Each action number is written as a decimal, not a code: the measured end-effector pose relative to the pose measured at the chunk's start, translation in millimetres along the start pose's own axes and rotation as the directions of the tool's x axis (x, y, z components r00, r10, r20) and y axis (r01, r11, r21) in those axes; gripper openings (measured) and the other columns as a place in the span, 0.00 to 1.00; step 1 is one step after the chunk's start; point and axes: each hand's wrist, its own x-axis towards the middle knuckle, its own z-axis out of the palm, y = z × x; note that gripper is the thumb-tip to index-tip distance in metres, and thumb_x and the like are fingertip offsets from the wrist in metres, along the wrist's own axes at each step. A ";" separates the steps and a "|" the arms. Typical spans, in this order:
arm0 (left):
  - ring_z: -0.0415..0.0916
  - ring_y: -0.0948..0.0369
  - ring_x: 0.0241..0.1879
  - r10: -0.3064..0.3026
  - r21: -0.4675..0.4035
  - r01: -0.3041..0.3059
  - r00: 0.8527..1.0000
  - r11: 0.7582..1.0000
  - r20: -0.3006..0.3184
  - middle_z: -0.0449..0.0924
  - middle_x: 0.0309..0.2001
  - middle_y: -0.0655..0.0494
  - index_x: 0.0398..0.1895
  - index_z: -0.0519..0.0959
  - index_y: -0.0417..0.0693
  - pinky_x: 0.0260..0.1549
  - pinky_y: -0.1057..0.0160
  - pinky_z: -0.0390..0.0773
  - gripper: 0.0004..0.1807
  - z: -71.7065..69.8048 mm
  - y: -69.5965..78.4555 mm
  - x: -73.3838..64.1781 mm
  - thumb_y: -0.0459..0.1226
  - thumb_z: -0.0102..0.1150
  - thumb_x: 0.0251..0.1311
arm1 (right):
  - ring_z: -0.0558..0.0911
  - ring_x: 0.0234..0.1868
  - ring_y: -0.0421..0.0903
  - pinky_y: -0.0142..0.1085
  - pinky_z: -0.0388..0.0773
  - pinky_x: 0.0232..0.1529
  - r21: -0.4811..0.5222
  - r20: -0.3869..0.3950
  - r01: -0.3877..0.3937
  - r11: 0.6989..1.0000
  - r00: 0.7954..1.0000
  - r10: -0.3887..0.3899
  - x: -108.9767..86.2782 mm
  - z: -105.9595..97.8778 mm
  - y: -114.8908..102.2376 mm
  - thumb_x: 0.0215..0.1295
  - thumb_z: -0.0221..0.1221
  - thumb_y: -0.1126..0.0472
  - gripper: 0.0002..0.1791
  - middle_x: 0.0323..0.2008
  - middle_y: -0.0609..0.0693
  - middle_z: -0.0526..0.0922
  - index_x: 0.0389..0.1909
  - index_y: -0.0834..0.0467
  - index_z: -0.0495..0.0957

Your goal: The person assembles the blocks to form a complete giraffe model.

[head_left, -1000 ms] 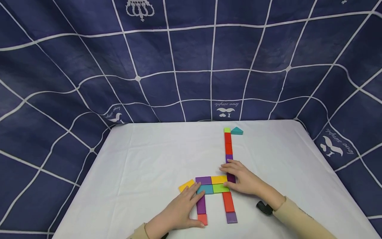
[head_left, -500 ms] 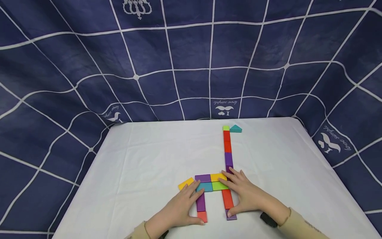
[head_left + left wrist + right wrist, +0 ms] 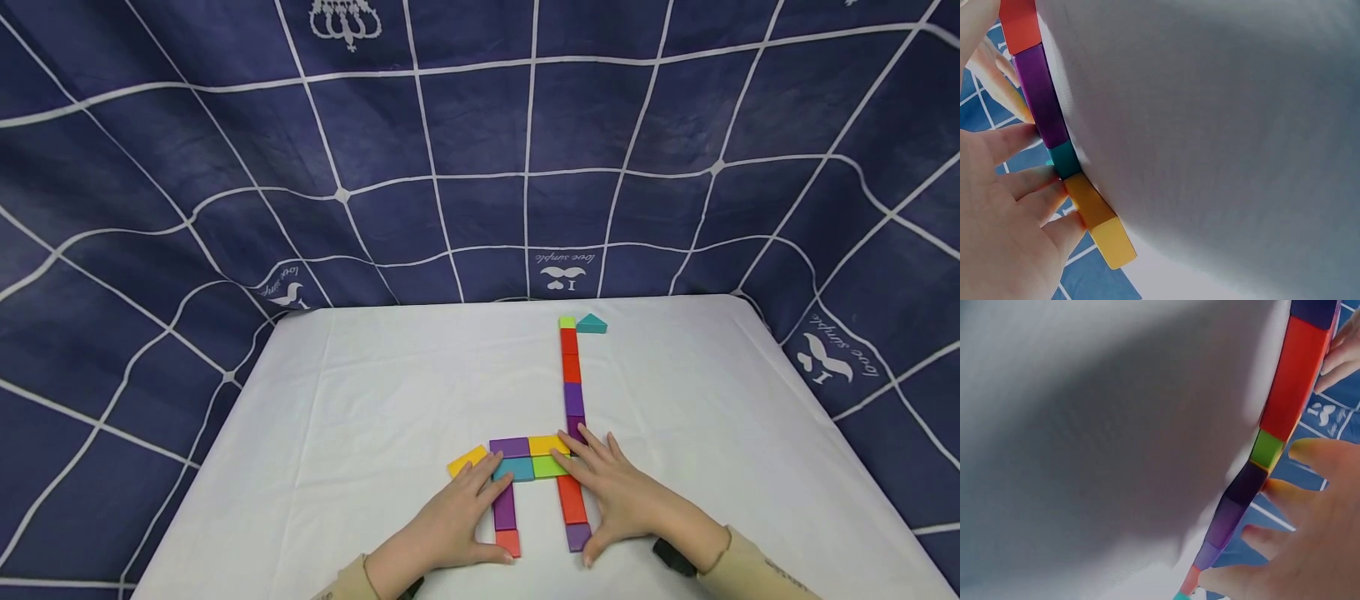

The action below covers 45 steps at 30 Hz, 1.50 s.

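Note:
Colored flat blocks form a four-legged figure with a long neck on the white cloth. Its body has a purple block [image 3: 509, 448], a yellow block [image 3: 546, 446], a teal block [image 3: 517, 470] and a green block [image 3: 547, 467]. My left hand [image 3: 450, 525] rests spread at the left side, fingertips on the teal block and near the tilted yellow block [image 3: 1100, 222], thumb by the light red block [image 3: 508, 543]. My right hand [image 3: 626, 496] is spread along the right side, fingertips at the body, thumb beside the lower purple block [image 3: 578, 537]. The red leg block [image 3: 1294, 375] stands above it.
The neck runs away from me through purple [image 3: 573, 398] and red blocks [image 3: 571, 367] to a small green block [image 3: 567, 322]. A teal triangle block [image 3: 592, 323] lies beside that top. A dark blue gridded curtain [image 3: 480, 150] surrounds the white table [image 3: 375, 367].
My right hand has come down from the neck's base to the body and right leg, its thumb shifting off the lower purple block to its side. The left hand has stayed put.

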 end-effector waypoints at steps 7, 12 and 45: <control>0.52 0.49 0.76 -0.012 -0.020 0.013 1.000 1.000 0.011 0.49 0.79 0.51 0.76 0.59 0.56 0.67 0.45 0.68 0.55 -1.2 0.7 0.4 0.73 0.56 0.48 | 0.45 0.77 0.66 0.75 0.42 0.66 -0.030 -0.020 0.003 1.000 1.000 -0.004 -0.5 3.2 0.5 0.24 0.69 0.20 0.76 0.78 0.56 0.49 0.76 0.54 0.55; 0.53 0.49 0.76 -0.005 -0.020 0.005 1.000 1.000 0.004 0.49 0.79 0.50 0.76 0.59 0.55 0.67 0.46 0.67 0.55 -1.0 0.8 -0.6 0.73 0.57 0.49 | 0.42 0.77 0.65 0.75 0.41 0.67 -0.031 -0.015 0.003 1.000 1.000 -0.003 -0.6 3.1 0.5 0.25 0.68 0.19 0.76 0.79 0.56 0.48 0.76 0.57 0.56; 0.53 0.47 0.76 -0.014 -0.038 0.015 1.000 0.999 0.022 0.49 0.79 0.50 0.76 0.59 0.55 0.67 0.46 0.67 0.55 -3.4 -0.8 -0.1 0.71 0.59 0.48 | 0.41 0.77 0.67 0.74 0.43 0.68 0.022 0.003 -0.005 1.000 1.000 0.005 -1.2 2.0 1.0 0.26 0.70 0.22 0.74 0.79 0.55 0.47 0.76 0.58 0.57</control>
